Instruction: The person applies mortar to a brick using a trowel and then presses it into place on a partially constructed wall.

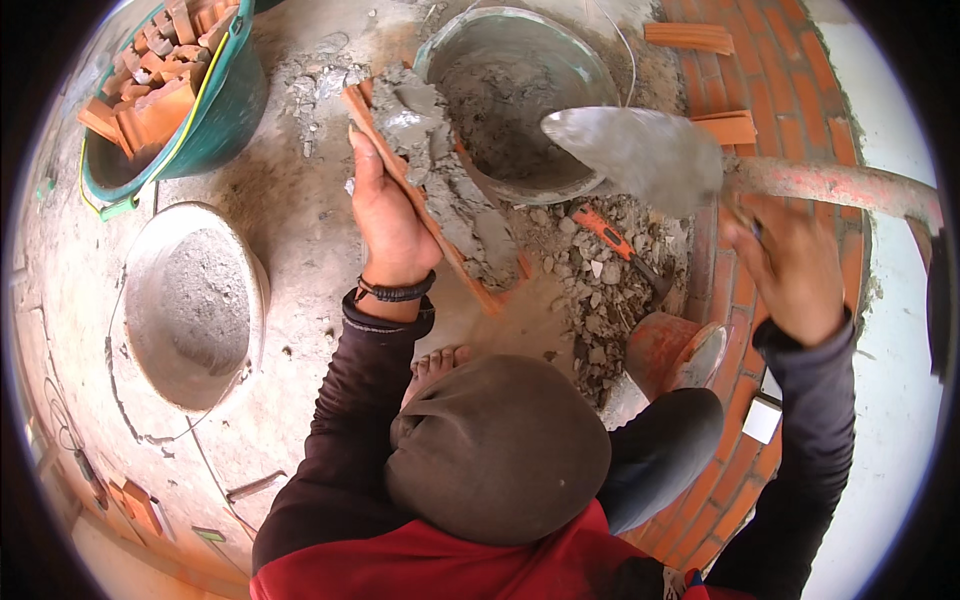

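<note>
My left hand (395, 225) grips a long, thin reddish brick tile (415, 195) by its edge, thumb up along the side and the other fingers hidden beneath. Wet grey mortar (440, 165) lies thick over the tile's upper face. To the right, my right hand (795, 265) is closed round the handle of a trowel; the handle is mostly covered by the fingers. The trowel blade (635, 150), smeared by motion and coated grey, points left over the rim of a round mortar tub (590, 65). Mortar lines the inside of this tub.
A green bucket (255, 90) of broken brick stands far left, a pale bucket (262, 290) nearer. An orange-handled tool (603, 232) lies on rubble (600, 300) beside a reddish container (660, 350). Brick courses (715, 420) and a stained pole (840, 185) are at right.
</note>
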The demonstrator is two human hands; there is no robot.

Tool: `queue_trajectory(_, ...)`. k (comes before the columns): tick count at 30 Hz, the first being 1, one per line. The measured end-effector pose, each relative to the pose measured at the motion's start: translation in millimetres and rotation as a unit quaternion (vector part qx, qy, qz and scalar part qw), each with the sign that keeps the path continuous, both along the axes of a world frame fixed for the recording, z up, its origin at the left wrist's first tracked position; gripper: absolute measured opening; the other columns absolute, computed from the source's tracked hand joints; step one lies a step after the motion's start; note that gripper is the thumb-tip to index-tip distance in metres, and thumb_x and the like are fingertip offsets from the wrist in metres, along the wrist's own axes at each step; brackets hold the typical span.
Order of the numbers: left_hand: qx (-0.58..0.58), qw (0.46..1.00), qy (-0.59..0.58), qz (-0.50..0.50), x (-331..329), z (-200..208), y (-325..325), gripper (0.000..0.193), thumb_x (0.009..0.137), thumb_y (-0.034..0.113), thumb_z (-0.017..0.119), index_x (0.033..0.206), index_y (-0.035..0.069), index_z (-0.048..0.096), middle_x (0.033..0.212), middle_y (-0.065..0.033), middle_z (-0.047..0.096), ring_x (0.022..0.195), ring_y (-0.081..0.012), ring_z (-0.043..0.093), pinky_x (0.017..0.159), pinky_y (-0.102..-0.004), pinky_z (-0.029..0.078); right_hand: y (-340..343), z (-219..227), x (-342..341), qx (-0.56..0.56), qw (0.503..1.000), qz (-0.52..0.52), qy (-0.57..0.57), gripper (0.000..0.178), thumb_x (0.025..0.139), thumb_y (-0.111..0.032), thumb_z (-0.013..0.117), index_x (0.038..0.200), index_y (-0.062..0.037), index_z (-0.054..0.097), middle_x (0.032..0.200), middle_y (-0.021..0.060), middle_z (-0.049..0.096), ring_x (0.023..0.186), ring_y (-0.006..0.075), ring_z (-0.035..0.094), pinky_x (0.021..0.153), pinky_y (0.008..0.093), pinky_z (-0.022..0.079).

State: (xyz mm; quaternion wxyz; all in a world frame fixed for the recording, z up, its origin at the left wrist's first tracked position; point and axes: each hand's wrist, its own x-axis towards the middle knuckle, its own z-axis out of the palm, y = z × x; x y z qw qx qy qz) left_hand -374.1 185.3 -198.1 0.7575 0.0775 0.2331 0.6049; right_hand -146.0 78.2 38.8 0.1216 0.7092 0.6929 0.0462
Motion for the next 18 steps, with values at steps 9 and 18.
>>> queue_trajectory(9, -0.030, 0.999, -0.018, -0.015, -6, -15, -3, 0.055, 0.105, 0.047, 0.033, 0.144, 0.009, 0.041, 0.132, -0.0105, 0.057, 0.113, -0.0291, 0.059, 0.095, -0.0458, 0.050, 136, -79, -8, -0.147, 0.939, 0.098, -0.295, 0.025, 0.088, -0.029, 0.064, 0.102, -0.0096, 0.068, 0.084, 0.0109, 0.070, 0.085, 0.0293, 0.069, 0.071, 0.0433, 0.054)
queue_trajectory(18, -0.066, 0.997, -0.034, -0.021, -9, -26, -2, 0.054, 0.105, 0.047, 0.033, 0.142, 0.008, 0.043, 0.132, -0.0128, 0.057, 0.112, -0.0327, 0.059, 0.094, -0.0496, 0.050, 147, -111, -38, -0.067, 0.952, 0.208, -0.216, 0.011, 0.083, -0.013, 0.062, 0.088, -0.0072, 0.070, 0.083, 0.0121, 0.071, 0.081, 0.0301, 0.070, 0.071, 0.0411, 0.055)
